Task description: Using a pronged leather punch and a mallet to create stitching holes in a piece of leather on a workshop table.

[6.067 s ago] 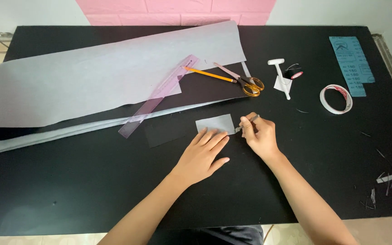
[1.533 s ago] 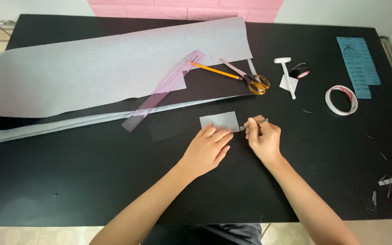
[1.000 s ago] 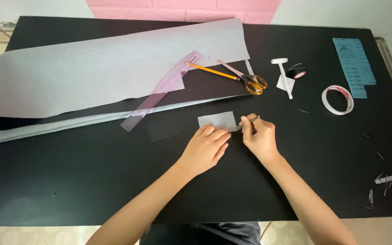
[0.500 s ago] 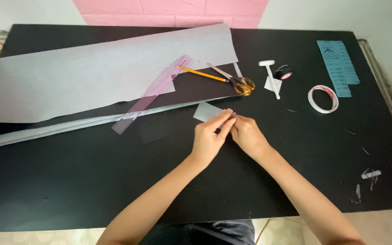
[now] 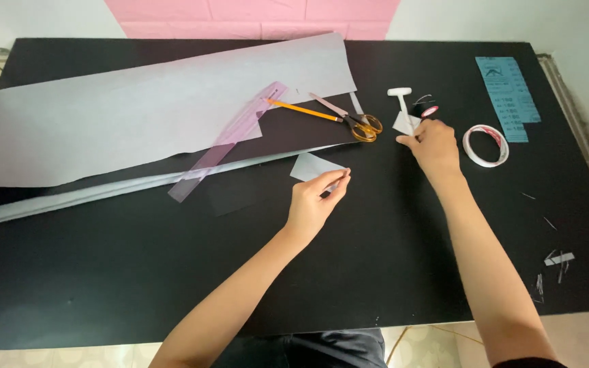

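Pinching, left hand (image 5: 313, 204): my thumb and forefinger are closed on the near corner of the small grey paper piece (image 5: 313, 166); the other fingers curl loosely.
Right hand (image 5: 433, 144): my fingers are bent onto the white T-shaped tool (image 5: 401, 103) and the scrap under it; I cannot tell how firm the hold is.
Paper piece, place: flat on the black table (image 5: 103, 272), just nearer me than the orange-handled scissors (image 5: 357, 124).
Paper piece, axis: its long side runs left-far to right-near, slightly skewed to the table edge.
Left of the scissors: a yellow pencil (image 5: 303, 111) touching them at the blades, then a pink see-through ruler (image 5: 230, 140) slanting down toward me, lying over the big grey paper sheet (image 5: 138, 109).
Right of the scissors: the T-tool, a roll of tape (image 5: 485, 144), and beyond it a blue sandpaper sheet (image 5: 508, 95).
In the way: nothing lies between my left hand and the paper piece.
Far right of the scissors: thin offcuts (image 5: 555, 262) near the table edge.
Room: pink wall (image 5: 253, 10) behind the table, pale floor below.
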